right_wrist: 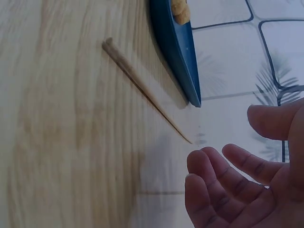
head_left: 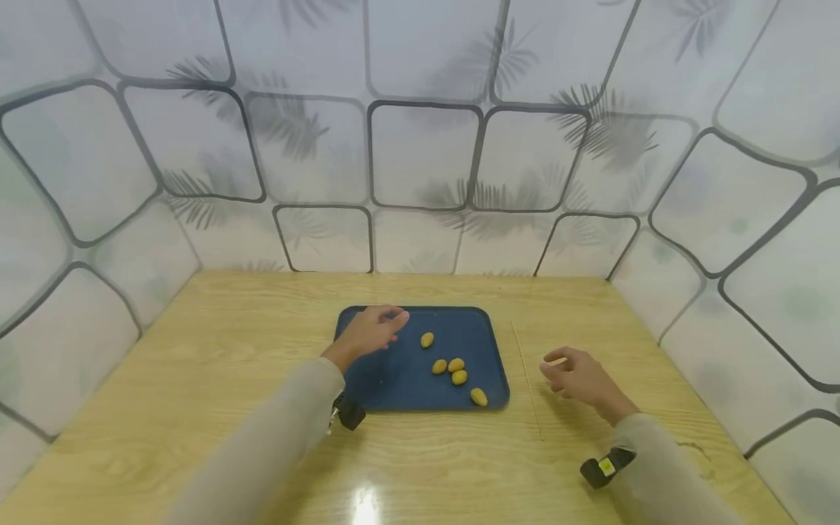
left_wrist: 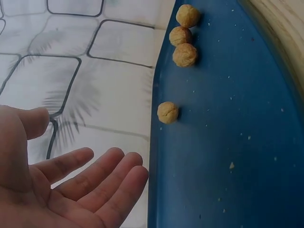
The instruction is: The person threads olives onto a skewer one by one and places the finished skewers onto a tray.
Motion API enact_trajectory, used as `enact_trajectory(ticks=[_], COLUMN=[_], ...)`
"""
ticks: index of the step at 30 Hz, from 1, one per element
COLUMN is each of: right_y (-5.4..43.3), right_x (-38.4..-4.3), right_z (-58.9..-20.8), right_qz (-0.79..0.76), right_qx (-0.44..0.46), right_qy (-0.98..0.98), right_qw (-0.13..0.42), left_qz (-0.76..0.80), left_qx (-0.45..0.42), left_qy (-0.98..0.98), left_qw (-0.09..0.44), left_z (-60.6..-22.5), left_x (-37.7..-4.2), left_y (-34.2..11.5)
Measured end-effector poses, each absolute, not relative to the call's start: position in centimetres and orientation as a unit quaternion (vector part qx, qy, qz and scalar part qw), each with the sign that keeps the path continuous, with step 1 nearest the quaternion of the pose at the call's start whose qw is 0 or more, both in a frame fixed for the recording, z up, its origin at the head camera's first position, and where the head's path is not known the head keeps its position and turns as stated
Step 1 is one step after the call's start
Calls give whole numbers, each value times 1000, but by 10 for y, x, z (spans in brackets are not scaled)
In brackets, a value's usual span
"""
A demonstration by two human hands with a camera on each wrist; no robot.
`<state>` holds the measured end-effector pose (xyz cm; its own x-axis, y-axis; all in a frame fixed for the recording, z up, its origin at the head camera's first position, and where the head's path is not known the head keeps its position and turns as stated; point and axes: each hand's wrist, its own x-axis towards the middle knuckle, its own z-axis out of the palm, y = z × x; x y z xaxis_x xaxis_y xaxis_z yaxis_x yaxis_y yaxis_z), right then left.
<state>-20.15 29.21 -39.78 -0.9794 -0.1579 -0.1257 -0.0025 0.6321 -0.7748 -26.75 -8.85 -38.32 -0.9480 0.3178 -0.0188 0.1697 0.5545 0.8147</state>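
My left hand (head_left: 372, 332) hovers over the left part of a dark blue tray (head_left: 394, 390), its fingers loosely bent and holding nothing. In the left wrist view that hand's fingers (left_wrist: 116, 187) are spread apart from the thumb. Several small, round to oval golden-brown pieces (head_left: 427, 340) with a wrinkled surface lie on the tray, right of this hand; their exact kind is unclear. My right hand (head_left: 580, 375) is above the table to the right of a thin wooden stick (head_left: 528, 383). Its fingers are relaxed around nothing, and the stick (right_wrist: 142, 86) lies apart from them.
The light wood table (head_left: 262, 408) carries the tray, whose raised rim (left_wrist: 153, 156) shows in the left wrist view. Pale crumbs (left_wrist: 232, 165) are scattered on the tray. A patterned white curtain or wall covering (head_left: 420, 160) borders the table at the back and sides.
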Motion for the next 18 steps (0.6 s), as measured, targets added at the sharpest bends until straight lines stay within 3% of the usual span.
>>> enact_trajectory(ticks=[18], right_y=[267], right_x=[-208], right_z=[-412], right_qz=[-293], right_qx=[-18], right_qy=[953], right_qw=[77], left_qz=[396], left_qx=[103], left_qy=[909], left_qw=[79], left_z=[-413], left_x=[-294], left_y=[-49])
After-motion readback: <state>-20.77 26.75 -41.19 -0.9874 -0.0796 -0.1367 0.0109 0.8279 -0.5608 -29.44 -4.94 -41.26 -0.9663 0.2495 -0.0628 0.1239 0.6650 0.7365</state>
